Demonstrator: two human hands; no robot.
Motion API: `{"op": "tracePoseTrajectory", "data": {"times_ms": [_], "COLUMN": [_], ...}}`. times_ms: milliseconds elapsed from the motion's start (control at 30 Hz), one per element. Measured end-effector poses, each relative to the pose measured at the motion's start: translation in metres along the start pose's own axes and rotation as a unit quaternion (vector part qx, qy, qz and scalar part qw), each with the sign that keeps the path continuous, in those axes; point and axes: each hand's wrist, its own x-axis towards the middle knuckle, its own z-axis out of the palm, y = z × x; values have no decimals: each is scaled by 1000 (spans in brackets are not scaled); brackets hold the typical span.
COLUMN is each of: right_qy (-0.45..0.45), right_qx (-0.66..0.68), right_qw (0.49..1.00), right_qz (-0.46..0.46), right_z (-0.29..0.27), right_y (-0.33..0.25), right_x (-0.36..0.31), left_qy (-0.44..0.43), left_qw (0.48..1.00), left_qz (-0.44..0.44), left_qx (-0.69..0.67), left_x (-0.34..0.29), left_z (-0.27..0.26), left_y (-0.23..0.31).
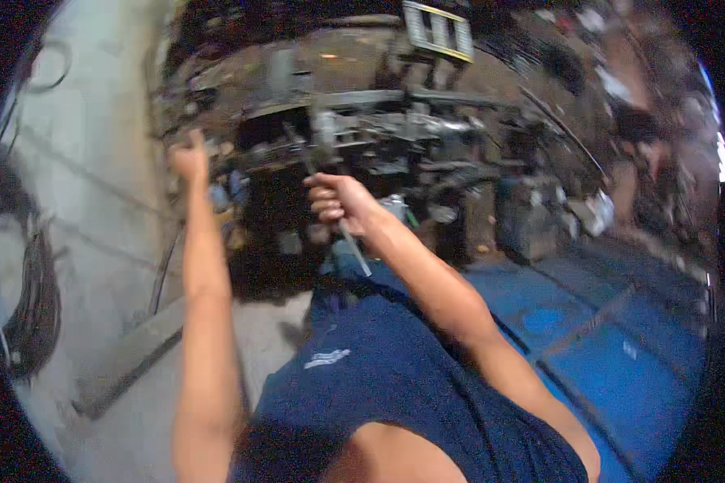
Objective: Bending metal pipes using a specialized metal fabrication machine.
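- The right hand (340, 203) had its fingers curled around a slim metal rod (358, 253), slanting out below the fist toward the dark blue shirt (379, 362).
- The left hand (190, 158) reached out before the cluttered shelving (362, 98); blur kept me from telling whether it held anything.
- A dark coil (36, 298) was by the pale wall (105, 145).

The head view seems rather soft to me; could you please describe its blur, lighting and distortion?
Head view: the cluttered background and left hand are smeared, probably by motion, while the right hand and its rod look somewhat clearer; head view: white glare at the right rim, deep shadow between the hands; head view: round fisheye image, dark corners.
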Motion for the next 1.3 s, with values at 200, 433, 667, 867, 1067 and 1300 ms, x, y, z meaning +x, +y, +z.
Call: {"op": "tracePoseTrajectory", "data": {"times_ms": [200, 433, 667, 867, 1067, 1300], "right_qy": [263, 411, 611, 529, 573, 552], "right_qx": [-465, -438, -514, -517, -437, -321], "right_qw": [832, 747, 533, 482, 499, 593], "right_qz": [-147, -285, -279, -470, -482, -491], "right_z": [-98, -340, -480, -535, -544, -525], "right_y": [-47, -70, -132, -221, -269, -292], "right_x": [-136, -302, -325, -272, -210, -181], "left_qy": [231, 6, -137, -167, -208, -305], "left_qw": [929, 945, 965, 978, 974, 936], "left_qz": [279, 319, 209, 123, 42, -157], "left_qx": [79, -75, -83, 15, 85, 79], "left_x": [-97, -293, -424, -500, -545, -551], "left_z": [32, 112, 192, 240, 252, 289], "left_y": [60, 148, 199, 181, 150, 35]}}
